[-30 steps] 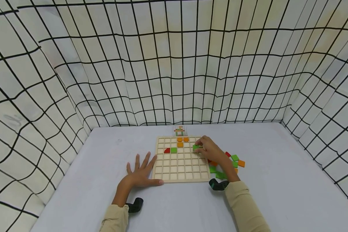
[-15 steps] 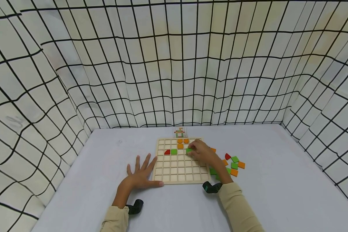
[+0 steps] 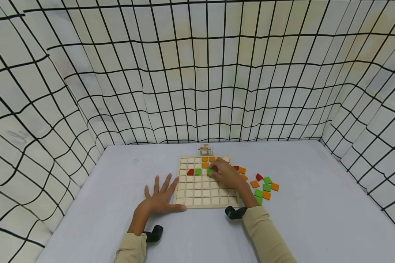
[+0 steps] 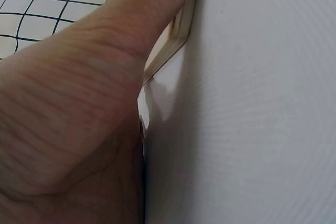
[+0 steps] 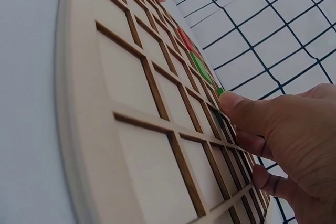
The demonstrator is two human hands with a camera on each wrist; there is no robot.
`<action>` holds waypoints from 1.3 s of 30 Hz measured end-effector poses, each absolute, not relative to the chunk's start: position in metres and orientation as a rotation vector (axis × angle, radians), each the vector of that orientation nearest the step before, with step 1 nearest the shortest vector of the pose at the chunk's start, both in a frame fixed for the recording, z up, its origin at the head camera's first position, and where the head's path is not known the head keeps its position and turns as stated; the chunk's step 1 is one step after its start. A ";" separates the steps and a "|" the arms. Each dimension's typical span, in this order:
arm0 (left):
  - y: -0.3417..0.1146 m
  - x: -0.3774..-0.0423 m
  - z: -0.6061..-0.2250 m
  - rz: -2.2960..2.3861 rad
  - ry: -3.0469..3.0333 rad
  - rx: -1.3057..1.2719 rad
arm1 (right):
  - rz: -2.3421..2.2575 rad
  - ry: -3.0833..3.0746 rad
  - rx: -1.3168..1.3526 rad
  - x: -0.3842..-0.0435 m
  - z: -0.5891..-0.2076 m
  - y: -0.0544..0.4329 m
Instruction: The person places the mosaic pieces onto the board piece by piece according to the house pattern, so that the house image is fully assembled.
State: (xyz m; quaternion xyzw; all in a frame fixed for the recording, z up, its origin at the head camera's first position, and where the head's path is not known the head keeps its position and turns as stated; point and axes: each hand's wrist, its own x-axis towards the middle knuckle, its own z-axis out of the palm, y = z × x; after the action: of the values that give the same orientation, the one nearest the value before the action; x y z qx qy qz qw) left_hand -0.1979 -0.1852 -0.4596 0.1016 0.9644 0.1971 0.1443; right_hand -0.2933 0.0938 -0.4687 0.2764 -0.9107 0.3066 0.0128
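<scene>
Green tile point(image 3: 210, 171): just one, bright, over the board's third row, can't tell if it's seated
Right hand point(image 3: 227, 174): thumb and fingers pinching it
Board point(image 3: 197, 201): pale wood grid, five other tiles point(image 3: 198, 171) on it
Left hand point(image 3: 159, 201): spread wide, thumb at board's near edge
Loose tiles point(image 3: 266, 187): 2 red, 5 orange, 4+ green
Card point(image 3: 205, 149): one, print too tiny

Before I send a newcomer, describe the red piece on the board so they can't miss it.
On the white table lies a wooden grid board. In its third row from the far edge, left of a green square, sits the red piece: curved, the only red visible there.
</scene>
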 end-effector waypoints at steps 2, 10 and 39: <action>-0.185 -0.198 -0.459 0.566 2.780 0.294 | 0.935 -2.837 0.856 -0.294 -0.469 0.091; -0.186 -0.197 -0.459 0.560 2.780 0.304 | 0.902 -2.863 0.800 -0.296 -0.472 0.078; -0.184 -0.195 -0.456 0.546 2.796 0.304 | 0.909 -2.865 0.708 -0.295 -0.475 0.072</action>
State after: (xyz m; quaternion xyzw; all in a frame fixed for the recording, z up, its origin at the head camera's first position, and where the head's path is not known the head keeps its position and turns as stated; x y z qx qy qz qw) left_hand -0.1946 -0.1835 -0.4557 0.1052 0.9666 0.1889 0.1379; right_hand -0.2950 0.0722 -0.4747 0.2292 -0.9275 0.2943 0.0266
